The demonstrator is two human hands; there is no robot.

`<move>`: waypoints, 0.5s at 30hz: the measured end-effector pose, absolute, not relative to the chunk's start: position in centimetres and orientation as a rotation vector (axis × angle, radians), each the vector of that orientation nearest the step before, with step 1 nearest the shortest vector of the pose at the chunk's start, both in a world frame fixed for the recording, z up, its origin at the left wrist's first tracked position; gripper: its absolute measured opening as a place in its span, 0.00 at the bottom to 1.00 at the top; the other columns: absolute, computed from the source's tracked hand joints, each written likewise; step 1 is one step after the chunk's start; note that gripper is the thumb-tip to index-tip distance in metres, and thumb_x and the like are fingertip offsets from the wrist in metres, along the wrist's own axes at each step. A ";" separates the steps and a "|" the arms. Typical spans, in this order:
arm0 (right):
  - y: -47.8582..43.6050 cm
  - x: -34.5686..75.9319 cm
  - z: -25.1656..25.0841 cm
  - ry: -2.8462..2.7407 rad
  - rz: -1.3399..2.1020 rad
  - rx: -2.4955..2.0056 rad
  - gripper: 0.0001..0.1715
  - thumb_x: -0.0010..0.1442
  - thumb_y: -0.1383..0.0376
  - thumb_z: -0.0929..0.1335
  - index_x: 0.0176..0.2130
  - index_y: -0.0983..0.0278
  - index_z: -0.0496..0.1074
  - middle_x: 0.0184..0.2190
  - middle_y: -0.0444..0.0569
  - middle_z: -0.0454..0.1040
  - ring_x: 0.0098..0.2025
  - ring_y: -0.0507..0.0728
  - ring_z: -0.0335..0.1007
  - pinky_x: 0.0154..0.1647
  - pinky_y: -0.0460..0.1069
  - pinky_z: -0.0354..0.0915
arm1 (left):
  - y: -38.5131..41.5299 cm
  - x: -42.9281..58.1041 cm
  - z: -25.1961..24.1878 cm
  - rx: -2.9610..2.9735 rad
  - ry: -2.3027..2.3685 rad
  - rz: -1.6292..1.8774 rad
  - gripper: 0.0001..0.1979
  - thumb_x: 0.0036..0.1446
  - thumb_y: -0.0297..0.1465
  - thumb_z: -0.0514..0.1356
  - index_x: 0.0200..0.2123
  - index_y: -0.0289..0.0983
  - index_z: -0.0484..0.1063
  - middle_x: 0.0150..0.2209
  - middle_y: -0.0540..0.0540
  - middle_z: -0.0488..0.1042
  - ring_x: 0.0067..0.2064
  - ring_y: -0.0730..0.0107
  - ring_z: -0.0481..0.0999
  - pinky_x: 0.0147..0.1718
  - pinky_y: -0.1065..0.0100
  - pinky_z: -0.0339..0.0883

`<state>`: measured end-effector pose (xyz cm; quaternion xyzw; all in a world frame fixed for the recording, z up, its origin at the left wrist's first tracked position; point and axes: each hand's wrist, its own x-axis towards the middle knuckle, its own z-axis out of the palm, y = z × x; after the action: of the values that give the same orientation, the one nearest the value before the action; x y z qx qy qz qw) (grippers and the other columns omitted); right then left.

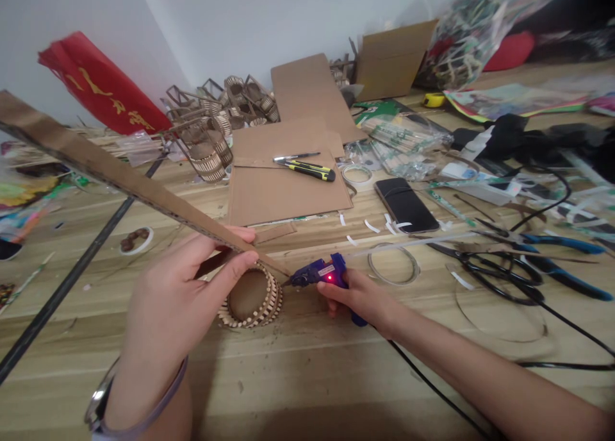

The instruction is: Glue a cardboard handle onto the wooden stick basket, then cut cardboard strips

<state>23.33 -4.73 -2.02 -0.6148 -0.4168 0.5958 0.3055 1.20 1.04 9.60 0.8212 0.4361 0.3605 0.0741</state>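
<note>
My left hand (192,281) pinches a long strip of cardboard (139,188) that slants from the upper left down to the table's middle. Under the strip's lower end stands a small round basket (269,309) ringed with short wooden pieces. My right hand (358,293) is wrapped round a blue hot glue gun (312,274) with a red light glowing on its side. The gun's nozzle points left, close to the strip's end and the basket's rim; whether it touches cannot be made out. A clear glue stick (408,241) sticks out behind the gun.
Cardboard sheets (288,197) lie ahead with a yellow-black utility knife (310,170) on top. A phone (406,204), tape roll (394,263), black scissors (500,274) and blue-handled pliers (567,261) lie right. Several small baskets (206,159) stand behind. The glue gun's cord (432,386) crosses the front right.
</note>
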 end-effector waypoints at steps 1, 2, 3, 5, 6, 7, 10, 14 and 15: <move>-4.7 23.3 -1.9 -1.106 1.578 -1.645 0.24 0.53 0.47 0.68 0.20 0.62 0.66 0.18 0.45 0.71 0.23 0.51 0.64 0.25 0.46 0.58 | 1.0 1.2 9.6 2.469 1.313 1.081 0.08 0.58 0.40 0.61 0.39 0.49 0.78 0.41 0.59 0.80 0.39 0.74 0.80 0.38 0.74 0.75; -4.7 23.3 -1.8 -1.113 1.579 -1.660 0.24 0.53 0.48 0.68 0.19 0.62 0.66 0.18 0.45 0.71 0.22 0.50 0.64 0.25 0.46 0.57 | 1.0 1.2 9.7 2.475 1.310 1.084 0.08 0.58 0.40 0.61 0.39 0.49 0.78 0.41 0.59 0.80 0.39 0.74 0.80 0.38 0.74 0.75; -4.6 23.3 -1.7 -1.118 1.578 -1.675 0.24 0.54 0.48 0.68 0.19 0.62 0.66 0.18 0.45 0.71 0.22 0.50 0.63 0.24 0.46 0.57 | 1.0 1.2 9.7 2.476 1.305 1.086 0.08 0.58 0.40 0.61 0.39 0.49 0.78 0.42 0.59 0.80 0.39 0.73 0.80 0.38 0.74 0.75; -4.6 23.2 -1.5 -1.128 1.572 -1.701 0.23 0.54 0.50 0.68 0.19 0.62 0.66 0.18 0.44 0.71 0.20 0.49 0.61 0.22 0.46 0.56 | 1.0 1.2 9.7 2.467 1.290 1.093 0.08 0.58 0.40 0.61 0.39 0.48 0.78 0.42 0.58 0.80 0.39 0.73 0.80 0.38 0.73 0.75; -4.6 23.2 -1.4 -1.132 1.571 -1.710 0.23 0.55 0.50 0.68 0.19 0.62 0.66 0.18 0.44 0.71 0.20 0.49 0.61 0.22 0.46 0.55 | 1.0 1.2 9.7 2.463 1.282 1.095 0.08 0.58 0.40 0.61 0.39 0.48 0.78 0.41 0.57 0.80 0.39 0.72 0.80 0.38 0.72 0.76; -4.6 23.2 -1.4 -1.135 1.571 -1.716 0.23 0.55 0.51 0.68 0.19 0.62 0.66 0.17 0.44 0.71 0.20 0.49 0.60 0.22 0.46 0.55 | 1.0 1.2 9.7 2.461 1.277 1.093 0.08 0.58 0.40 0.61 0.39 0.48 0.78 0.41 0.57 0.80 0.39 0.72 0.80 0.39 0.72 0.76; -4.7 23.2 -1.3 -1.165 1.566 -1.713 0.23 0.56 0.51 0.67 0.18 0.62 0.66 0.17 0.44 0.71 0.20 0.49 0.59 0.22 0.46 0.56 | 1.1 1.2 9.8 2.461 1.283 1.058 0.09 0.58 0.39 0.61 0.40 0.46 0.78 0.42 0.55 0.80 0.40 0.70 0.80 0.40 0.70 0.76; -4.7 23.3 -1.5 -1.210 1.540 -1.681 0.24 0.56 0.51 0.67 0.18 0.62 0.66 0.17 0.45 0.70 0.21 0.50 0.61 0.25 0.46 0.58 | 1.1 1.2 9.9 2.452 1.314 1.035 0.09 0.58 0.39 0.61 0.40 0.46 0.78 0.42 0.55 0.81 0.40 0.70 0.80 0.39 0.70 0.76; -4.7 23.3 -1.5 -1.210 1.536 -1.678 0.24 0.56 0.50 0.67 0.18 0.62 0.66 0.17 0.45 0.70 0.22 0.51 0.62 0.26 0.46 0.58 | 1.1 1.2 9.9 2.449 1.316 1.036 0.09 0.58 0.39 0.62 0.40 0.46 0.78 0.42 0.55 0.81 0.40 0.70 0.80 0.38 0.70 0.76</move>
<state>23.26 -4.75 -1.53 -0.6254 -0.4511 0.5726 0.2785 1.18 1.08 9.91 0.8223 0.4418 0.3478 0.0870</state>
